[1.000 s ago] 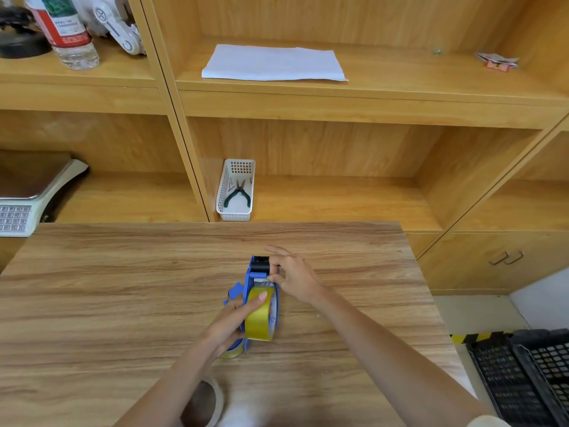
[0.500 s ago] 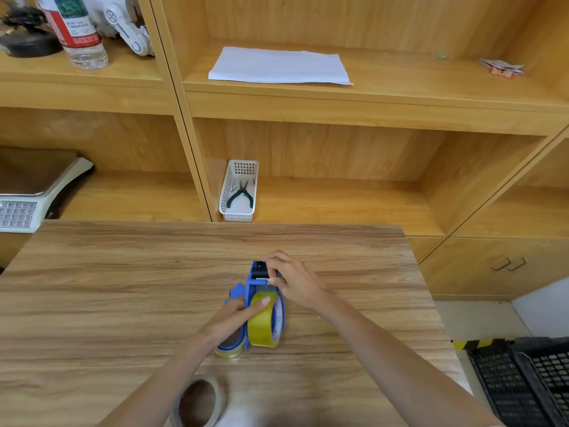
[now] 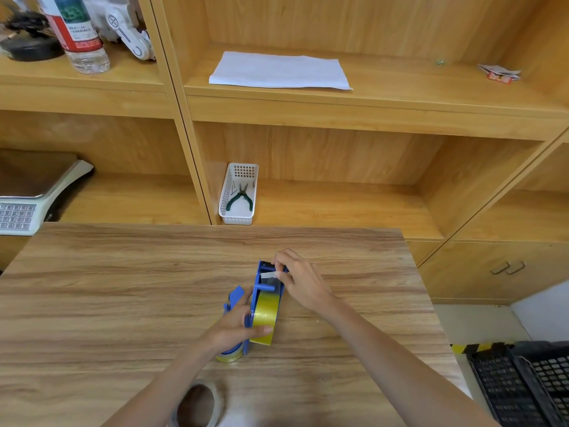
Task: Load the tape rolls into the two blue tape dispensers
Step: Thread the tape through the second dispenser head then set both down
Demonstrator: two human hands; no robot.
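A blue tape dispenser [image 3: 267, 280] stands on the wooden table [image 3: 123, 288] with a yellowish tape roll [image 3: 266, 315] seated in it. My left hand [image 3: 237, 326] grips that roll and the dispenser's near end. My right hand [image 3: 300, 282] pinches the clear tape end [image 3: 271, 275] near the cutter at the far end. A second blue dispenser [image 3: 234, 298] with a yellowish roll [image 3: 229, 357] lies just left, partly hidden by my left hand. A loose clear tape roll [image 3: 197, 405] lies near the table's front edge under my left forearm.
Wooden shelves stand behind the table. A white basket [image 3: 238, 192] with green-handled pliers sits on the lower shelf, a scale [image 3: 27, 195] at the left, white paper [image 3: 278, 70] and a water bottle [image 3: 78, 32] above. A black crate [image 3: 523, 383] stands on the floor at the right.
My right hand has drawn the tape end up toward the cutter. My left hand has shifted down onto the roll's near side. The camera view has drifted slightly.
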